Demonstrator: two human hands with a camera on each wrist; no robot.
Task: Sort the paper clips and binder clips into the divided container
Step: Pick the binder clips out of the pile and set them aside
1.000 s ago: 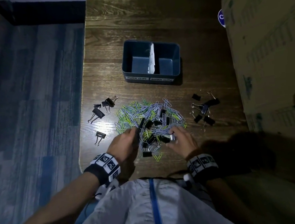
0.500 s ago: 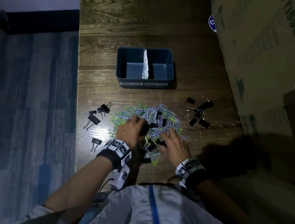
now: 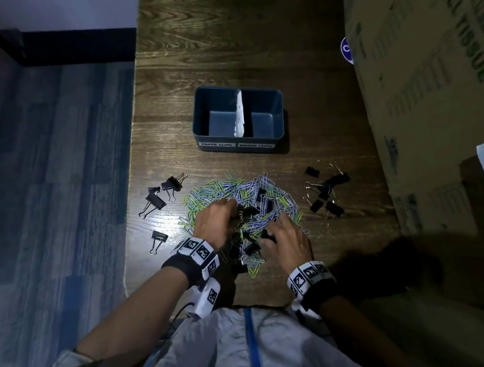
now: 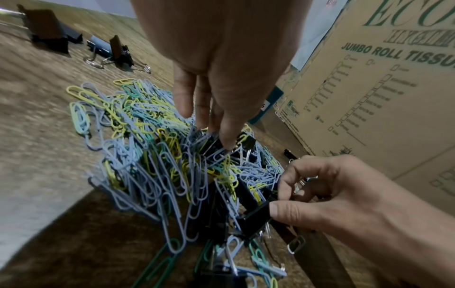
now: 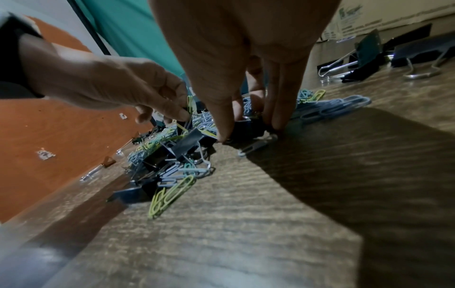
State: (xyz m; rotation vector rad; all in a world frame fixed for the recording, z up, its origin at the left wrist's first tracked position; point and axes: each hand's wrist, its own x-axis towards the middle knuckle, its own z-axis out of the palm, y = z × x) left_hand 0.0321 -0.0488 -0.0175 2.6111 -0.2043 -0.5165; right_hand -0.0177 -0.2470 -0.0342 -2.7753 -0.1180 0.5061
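Observation:
A heap of blue, green and yellow paper clips (image 3: 229, 191) mixed with black binder clips lies on the wooden table (image 3: 215, 47). Behind it stands the blue divided container (image 3: 203, 117), with a white divider and labels PAPER CLIPS on the left and BINDER CLIPS on the right. Both compartments look bare. My left hand (image 3: 233, 208) reaches into the heap's middle and pinches a black binder clip (image 4: 213, 145). My right hand (image 3: 269, 232) pinches another black binder clip (image 5: 243, 127) at the near side, thumb and fingers on either side of it.
Loose binder clips lie left of the heap (image 3: 156, 200) and right of it (image 3: 327, 191). A tall cardboard box (image 3: 439, 93) walls off the table's right side. The table's left edge (image 3: 131, 199) drops to blue carpet.
My left hand has moved from the heap's near-left edge into its middle. The right hand stays at the near side, working on a binder clip.

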